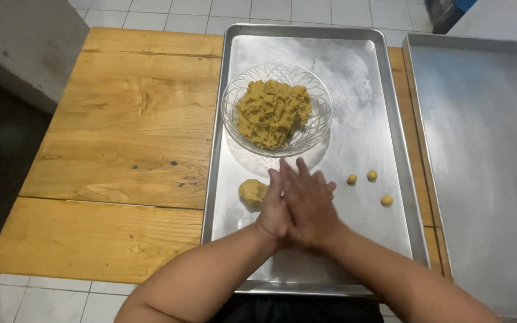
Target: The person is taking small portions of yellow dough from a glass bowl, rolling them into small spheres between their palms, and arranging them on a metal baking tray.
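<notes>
White floor tiles (169, 12) show around a worn wooden table (127, 119) that fills the left and middle of the frame. A big aluminium baking tray (360, 78) sits on it, centre to lower centre, with a second empty tray (486, 149) just beside it on the right edge. In the upper part of the main tray there's a cut-glass bowl (321, 107) heaped with crumbly tan cookie dough (272, 112). Both forearms come in from the bottom of the frame and cross a bit, meeting over the lower middle of the tray. The right hand (309, 200) lies flat on top of the left hand (272, 209), palms pressed together, fingers straight, close together and pointing up toward the bowl. I can't tell if anything's between them, the palms hide it. My guess is this is the rolling step, a pinch of dough worked between the palms. Just left of the hands a torn-off dough lump (251, 192) rests on the tray, and to the right sit three small dough balls (352, 179), loosely grouped. If there's a ball in there, setting it down would need the palms to part gently and a free spot near those three.
</notes>
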